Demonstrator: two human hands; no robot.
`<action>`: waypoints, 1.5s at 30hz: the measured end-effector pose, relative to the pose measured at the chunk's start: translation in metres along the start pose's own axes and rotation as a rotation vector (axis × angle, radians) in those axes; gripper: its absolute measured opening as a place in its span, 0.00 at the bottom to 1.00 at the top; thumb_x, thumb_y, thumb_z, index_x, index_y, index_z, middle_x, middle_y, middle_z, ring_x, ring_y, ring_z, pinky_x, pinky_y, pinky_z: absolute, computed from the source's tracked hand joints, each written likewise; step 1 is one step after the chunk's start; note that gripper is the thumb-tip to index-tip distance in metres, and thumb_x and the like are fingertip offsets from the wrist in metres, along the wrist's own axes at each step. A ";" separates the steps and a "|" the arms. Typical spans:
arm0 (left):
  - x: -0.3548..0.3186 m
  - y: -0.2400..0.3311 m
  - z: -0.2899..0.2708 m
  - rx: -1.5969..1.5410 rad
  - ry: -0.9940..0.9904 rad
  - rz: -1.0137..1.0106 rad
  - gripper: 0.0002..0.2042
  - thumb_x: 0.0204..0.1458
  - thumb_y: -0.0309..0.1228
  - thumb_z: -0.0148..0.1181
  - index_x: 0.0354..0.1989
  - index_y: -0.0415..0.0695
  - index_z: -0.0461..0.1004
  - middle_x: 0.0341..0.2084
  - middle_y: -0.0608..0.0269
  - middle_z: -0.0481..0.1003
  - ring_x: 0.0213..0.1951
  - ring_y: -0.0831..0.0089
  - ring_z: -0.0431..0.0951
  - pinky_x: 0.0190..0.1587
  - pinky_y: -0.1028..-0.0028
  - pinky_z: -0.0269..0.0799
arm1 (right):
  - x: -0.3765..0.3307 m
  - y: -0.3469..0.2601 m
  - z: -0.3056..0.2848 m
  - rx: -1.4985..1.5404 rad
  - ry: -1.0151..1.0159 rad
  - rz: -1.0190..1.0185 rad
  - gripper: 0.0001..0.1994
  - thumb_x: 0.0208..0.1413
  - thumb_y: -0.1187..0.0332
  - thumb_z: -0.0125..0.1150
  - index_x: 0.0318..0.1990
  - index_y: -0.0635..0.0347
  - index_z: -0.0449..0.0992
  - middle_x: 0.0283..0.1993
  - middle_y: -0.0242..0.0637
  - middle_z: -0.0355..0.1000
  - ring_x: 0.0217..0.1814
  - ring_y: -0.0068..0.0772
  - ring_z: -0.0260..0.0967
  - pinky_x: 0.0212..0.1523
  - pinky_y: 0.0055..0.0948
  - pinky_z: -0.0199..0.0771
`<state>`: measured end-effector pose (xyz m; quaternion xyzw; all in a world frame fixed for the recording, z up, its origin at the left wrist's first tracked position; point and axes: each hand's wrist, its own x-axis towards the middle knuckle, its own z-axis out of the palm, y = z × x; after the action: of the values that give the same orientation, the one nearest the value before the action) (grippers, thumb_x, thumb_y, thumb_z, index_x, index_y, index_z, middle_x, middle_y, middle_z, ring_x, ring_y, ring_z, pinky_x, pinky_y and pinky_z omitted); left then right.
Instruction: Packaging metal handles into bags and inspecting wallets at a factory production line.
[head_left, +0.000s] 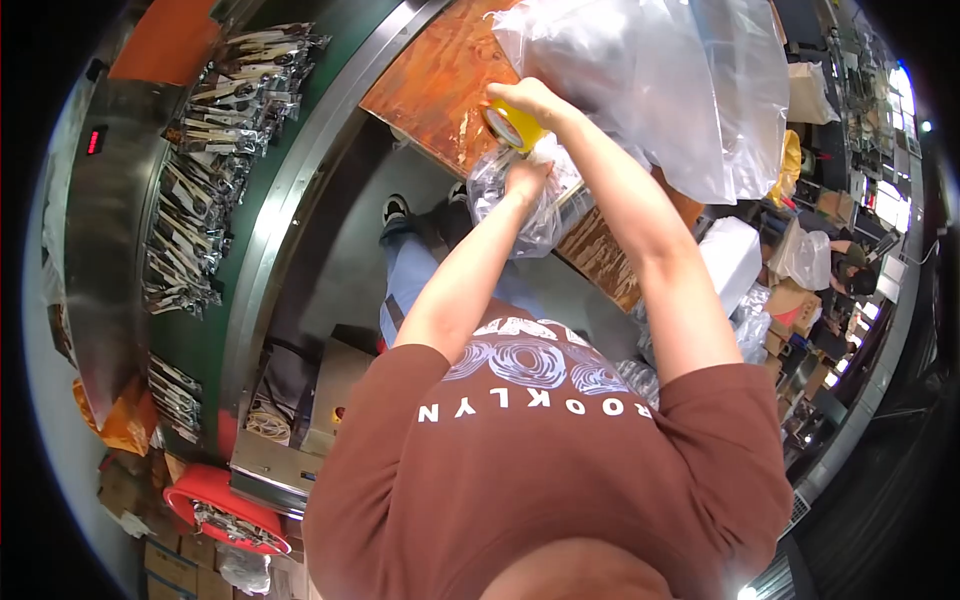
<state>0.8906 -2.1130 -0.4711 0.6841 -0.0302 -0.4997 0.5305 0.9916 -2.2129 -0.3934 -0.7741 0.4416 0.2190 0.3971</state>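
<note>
The tape roll [525, 122] is yellow and round, and it is up in the right hand [537, 98], close to the side of the wooden table [430, 95]. The fingers of the right hand are curled around it. The left hand [525, 180] is just beside it, closed on a clear bag [540, 235]. The bag is puffy and crinkly at the edge of the table. What is inside it is hard to tell.

The table top is orange-brown. It is scratched, and one part has pale, worn patches. A big plastic sheet [640, 80] covers much of the far side, shiny and full of folds.

On the left is a long green belt [190, 335] with a shiny metal rail [268, 215] along it. Lots of little packs [190, 230] in clear wrap lie on the belt in rows. A big metal box [115, 210] with a small red light stands over the belt. Lower down there is a red tub [222, 482] with more small things in it.

The floor [335, 265] is grey, and the person's shoe [396, 208] is on it between the belt and the table. On the right, the room is busy with a white bag [725, 255], a yellow bag [790, 165] and brown boxes [793, 300]. Bright windows [893, 205] shine past them.
</note>
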 end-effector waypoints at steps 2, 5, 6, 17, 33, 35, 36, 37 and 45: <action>0.018 -0.027 -0.020 -0.168 0.050 -0.022 0.14 0.43 0.37 0.57 0.29 0.36 0.74 0.27 0.48 0.76 0.32 0.57 0.76 0.35 0.66 0.68 | -0.034 -0.015 0.003 -0.023 -0.084 -0.013 0.23 0.40 0.52 0.58 0.29 0.69 0.75 0.27 0.40 0.71 0.30 0.27 0.68 0.31 0.27 0.68; 0.000 -0.005 -0.004 -0.140 0.217 0.032 0.13 0.37 0.35 0.60 0.25 0.35 0.75 0.21 0.53 0.75 0.26 0.67 0.75 0.31 0.67 0.67 | -0.119 0.031 -0.057 -0.101 -0.090 -0.102 0.20 0.43 0.56 0.56 0.34 0.68 0.74 0.28 0.36 0.71 0.31 0.24 0.67 0.34 0.25 0.67; -0.002 -0.003 -0.004 -0.134 0.157 -0.029 0.13 0.37 0.35 0.60 0.23 0.35 0.75 0.19 0.54 0.75 0.25 0.68 0.74 0.30 0.67 0.67 | -0.166 0.043 -0.075 0.089 -0.060 -0.162 0.18 0.45 0.60 0.56 0.39 0.66 0.73 0.30 0.32 0.71 0.32 0.21 0.65 0.36 0.23 0.66; -0.003 -0.016 -0.029 -0.368 -0.078 -0.067 0.09 0.42 0.28 0.62 0.23 0.33 0.74 0.17 0.64 0.72 0.19 0.78 0.68 0.22 0.76 0.61 | -0.279 0.218 -0.063 -0.136 0.108 0.175 0.19 0.43 0.52 0.56 0.31 0.62 0.76 0.28 0.49 0.73 0.30 0.40 0.73 0.32 0.32 0.69; -0.035 0.074 -0.118 0.761 -0.468 -0.135 0.13 0.44 0.36 0.59 0.26 0.36 0.75 0.19 0.60 0.75 0.25 0.76 0.75 0.26 0.76 0.70 | -0.226 0.338 0.033 -0.482 0.505 0.165 0.16 0.43 0.57 0.58 0.29 0.63 0.71 0.25 0.46 0.71 0.34 0.47 0.70 0.40 0.41 0.69; -0.043 0.098 -0.111 0.758 -0.305 -0.048 0.16 0.46 0.40 0.56 0.23 0.36 0.75 0.19 0.56 0.76 0.26 0.73 0.77 0.29 0.74 0.70 | -0.204 0.358 0.060 -0.484 0.735 0.140 0.19 0.45 0.59 0.59 0.37 0.67 0.70 0.35 0.51 0.70 0.44 0.48 0.66 0.47 0.41 0.64; -0.026 0.086 -0.124 0.764 -0.163 0.112 0.21 0.50 0.46 0.49 0.24 0.37 0.75 0.20 0.54 0.76 0.27 0.66 0.77 0.32 0.70 0.70 | -0.185 0.347 0.079 -0.429 0.973 0.214 0.22 0.44 0.61 0.62 0.42 0.69 0.68 0.39 0.53 0.68 0.49 0.50 0.62 0.49 0.41 0.61; -0.005 0.067 -0.132 0.769 -0.142 0.109 0.21 0.50 0.46 0.49 0.24 0.37 0.75 0.20 0.54 0.76 0.27 0.66 0.77 0.32 0.70 0.70 | -0.171 0.314 0.082 -0.223 1.058 0.206 0.27 0.42 0.59 0.64 0.46 0.70 0.66 0.39 0.52 0.68 0.46 0.52 0.63 0.48 0.41 0.62; 0.053 -0.069 -0.162 0.280 -0.056 0.147 0.32 0.57 0.52 0.27 0.59 0.36 0.52 0.50 0.43 0.65 0.51 0.63 0.66 0.52 0.70 0.61 | -0.108 0.108 0.113 0.919 0.573 -0.380 0.40 0.35 0.63 0.71 0.55 0.69 0.55 0.52 0.43 0.62 0.54 0.33 0.59 0.53 0.29 0.60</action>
<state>0.9995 -2.0004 -0.5678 0.7331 -0.1644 -0.4695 0.4639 0.8454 -2.0984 -0.4311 -0.6164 0.4343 -0.2891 0.5898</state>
